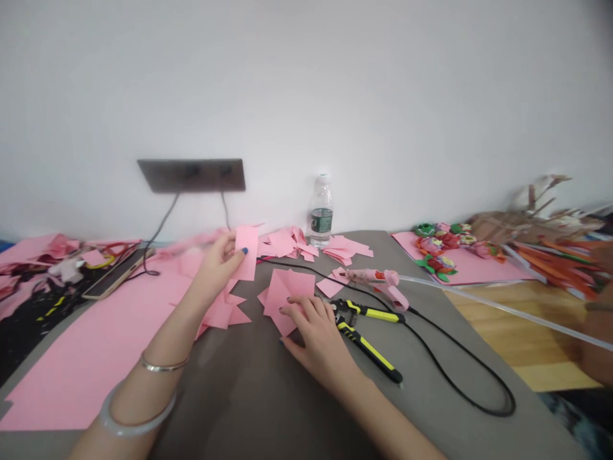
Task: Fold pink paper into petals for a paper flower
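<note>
Pinched in my left hand [225, 262] is a small pink paper piece [247, 246], raised above a loose pile of pink paper pieces [225, 310]. My right hand [313, 326] rests with fingers spread on a stack of pink paper squares [287, 287] at the middle of the table. Just right of that hand lie yellow-and-black pliers [371, 313], their handles apart. Behind them is a pink glue gun [378, 279] with a long clear glue stick [479, 300] in its back end.
A clear bottle [321, 214] stands by the wall among pink scraps [282, 243]. Large pink paper [96, 358] and a phone [117, 275] lie left. Paper flowers [443, 246] sit on a pink sheet [460, 271] at right. A black cord [460, 390] loops across the table.
</note>
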Demonstrator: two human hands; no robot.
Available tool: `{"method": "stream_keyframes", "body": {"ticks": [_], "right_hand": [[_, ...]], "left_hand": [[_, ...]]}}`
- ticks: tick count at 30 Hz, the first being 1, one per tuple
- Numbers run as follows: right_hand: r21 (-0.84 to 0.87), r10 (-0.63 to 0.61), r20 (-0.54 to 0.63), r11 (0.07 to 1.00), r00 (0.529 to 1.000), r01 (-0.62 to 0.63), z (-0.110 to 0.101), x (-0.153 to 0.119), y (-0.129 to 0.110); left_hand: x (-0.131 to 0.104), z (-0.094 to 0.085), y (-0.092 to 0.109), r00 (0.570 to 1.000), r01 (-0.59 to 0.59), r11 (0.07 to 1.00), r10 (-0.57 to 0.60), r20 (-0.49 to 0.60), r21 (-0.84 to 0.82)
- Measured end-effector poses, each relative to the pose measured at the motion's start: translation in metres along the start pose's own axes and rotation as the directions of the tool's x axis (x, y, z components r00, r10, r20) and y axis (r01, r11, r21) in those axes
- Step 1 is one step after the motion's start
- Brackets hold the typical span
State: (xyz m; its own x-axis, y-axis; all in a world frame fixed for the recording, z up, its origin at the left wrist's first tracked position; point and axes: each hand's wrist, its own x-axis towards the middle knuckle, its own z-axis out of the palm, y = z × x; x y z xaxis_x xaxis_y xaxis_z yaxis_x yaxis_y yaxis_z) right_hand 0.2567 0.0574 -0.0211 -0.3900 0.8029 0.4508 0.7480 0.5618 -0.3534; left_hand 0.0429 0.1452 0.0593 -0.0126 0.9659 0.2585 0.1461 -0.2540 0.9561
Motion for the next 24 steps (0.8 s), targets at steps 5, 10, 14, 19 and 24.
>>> {"method": "stream_keyframes", "body": {"ticks": [5, 10, 14, 19, 24], "right_hand": [[0.206, 0.046, 0.001, 0.978, 0.999, -0.045, -0.011, -0.015, 0.001], [0.345, 0.127, -0.096, 0.935, 0.987, -0.086, -0.009, -0.033, 0.001], [0.422, 0.13, -0.111, 0.903, 0.985, -0.072, 0.0, -0.045, -0.001], [0.476, 0.163, -0.124, 0.875, 0.979, -0.086, -0.001, -0.054, -0.003], [0.487, 0.36, -0.194, 0.843, 0.912, -0.229, -0.007, -0.042, 0.013]], "left_hand": [[0.015, 0.006, -0.01, 0.999, 0.044, 0.999, -0.044, 0.03, 0.0], [0.041, 0.022, -0.025, 0.996, 0.081, 0.996, -0.082, 0.033, 0.033], [0.061, 0.039, -0.033, 0.992, 0.103, 0.989, -0.11, 0.064, 0.103], [0.054, 0.034, -0.04, 0.973, 0.079, 0.947, -0.142, 0.184, 0.312], [0.004, 0.023, -0.044, 0.934, 0.023, 0.861, -0.199, 0.296, 0.508]]}}
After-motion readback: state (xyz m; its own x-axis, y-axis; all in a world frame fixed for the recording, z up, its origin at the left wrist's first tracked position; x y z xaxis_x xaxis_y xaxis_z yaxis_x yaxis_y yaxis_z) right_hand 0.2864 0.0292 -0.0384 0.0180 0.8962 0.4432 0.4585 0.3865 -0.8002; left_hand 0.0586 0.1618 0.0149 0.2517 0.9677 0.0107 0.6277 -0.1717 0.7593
